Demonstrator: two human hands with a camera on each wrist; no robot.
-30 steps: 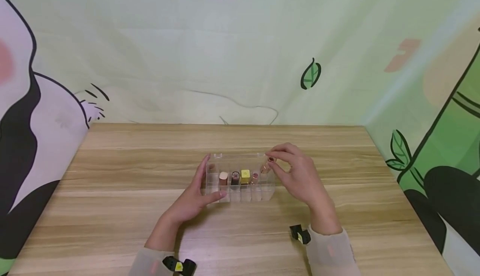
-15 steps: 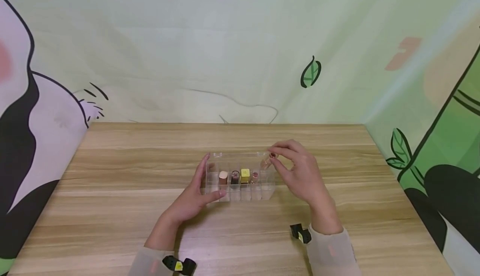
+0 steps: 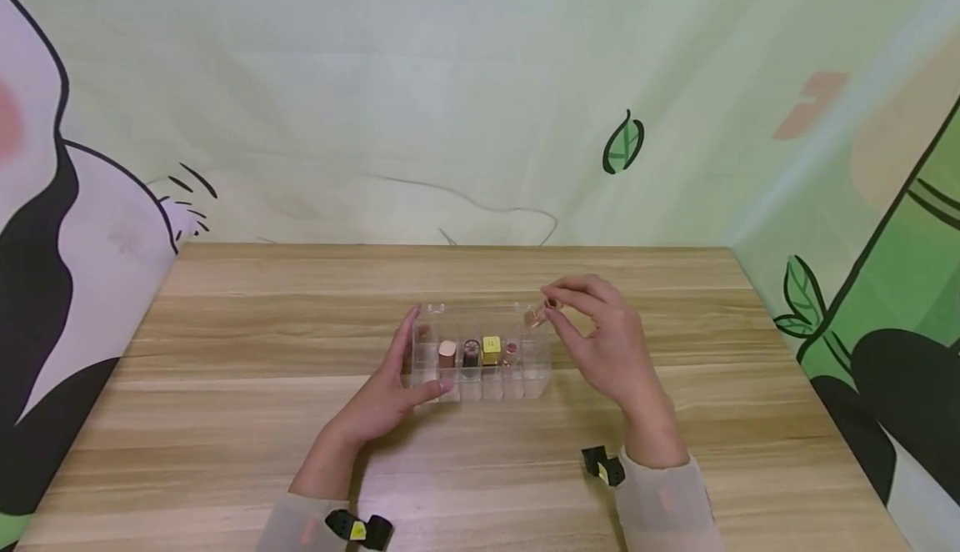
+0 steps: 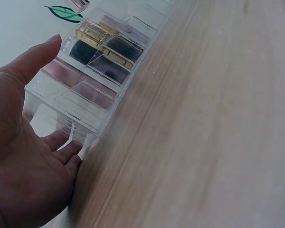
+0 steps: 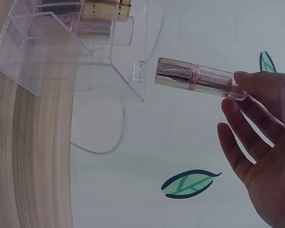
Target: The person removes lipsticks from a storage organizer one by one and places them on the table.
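A clear plastic lipstick organizer (image 3: 534,383) with several compartments stands on the wooden table. My left hand (image 3: 378,406) grips its left end, thumb over the front and fingers behind. In it are a rose-brown lipstick (image 3: 447,357), a black tube (image 3: 471,355), a yellow-topped gold tube (image 3: 491,350) and a small pinkish tube (image 3: 511,353). Above the organizer's back right corner, my right hand (image 3: 609,343) pinches another lipstick (image 5: 175,73) between thumb and fingertips. The right wrist view shows its shiny metallic end pointing away from the hand and its clear end at the fingertips.
The wooden table (image 3: 262,310) reaches back to a pale green fabric backdrop (image 3: 315,102) printed with leaves and cartoon figures. Black wrist cameras sit at both sleeves.
My right hand has moved up and slightly right, lifting the lipstick from the organizer's right end to above its back corner. The left hand and the organizer stay in place.
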